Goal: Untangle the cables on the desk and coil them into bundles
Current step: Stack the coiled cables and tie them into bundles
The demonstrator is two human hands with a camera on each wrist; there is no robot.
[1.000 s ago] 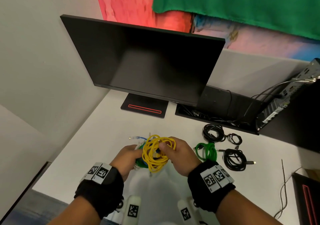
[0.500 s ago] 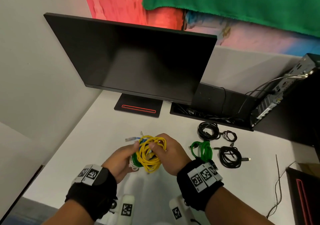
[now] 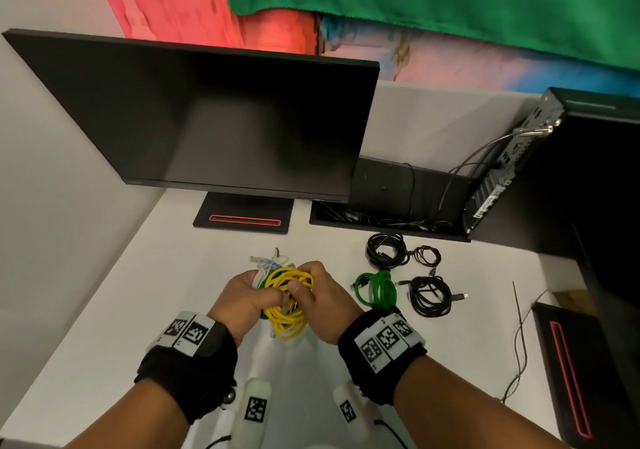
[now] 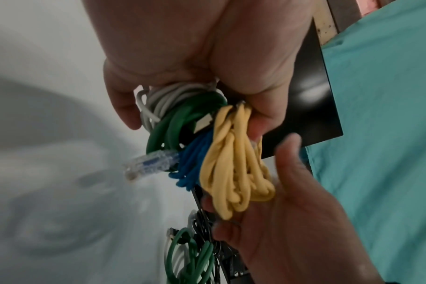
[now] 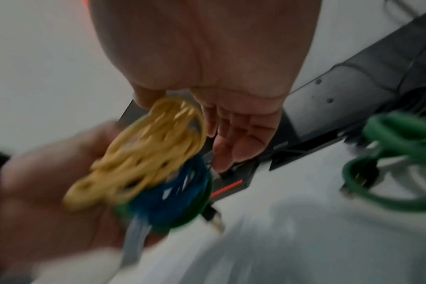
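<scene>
The desk (image 3: 121,310) is a white surface. A black monitor (image 3: 207,119) stands along its far edge on a base with a red stripe (image 3: 244,219). A black computer case (image 3: 554,171) sits at the far right corner, next to an open cable tray (image 3: 388,222) recessed in the far edge.

Three coiled bundles lie on the desk between the tray and the near edge, right of centre: a black cable bundle (image 3: 386,250) nearest the tray, a second black cable bundle (image 3: 429,295) nearer the near edge, and a green cable bundle (image 3: 375,289) just beside it on the left.

The cable tangle (image 3: 285,296) is held above the middle of the desk, between both hands. It consists of yellow cable (image 4: 234,169) loops, a blue cable (image 4: 192,159) with a clear plug, a green cable (image 4: 180,119) and a white cable (image 4: 168,98).

The left hand (image 3: 242,298) grasps the tangle, with fingers and thumb curled around the white, green and yellow strands. The right hand (image 3: 320,301) pinches the yellow loops at their top between thumb and fingers; its remaining fingers are extended beside the loops.
</scene>
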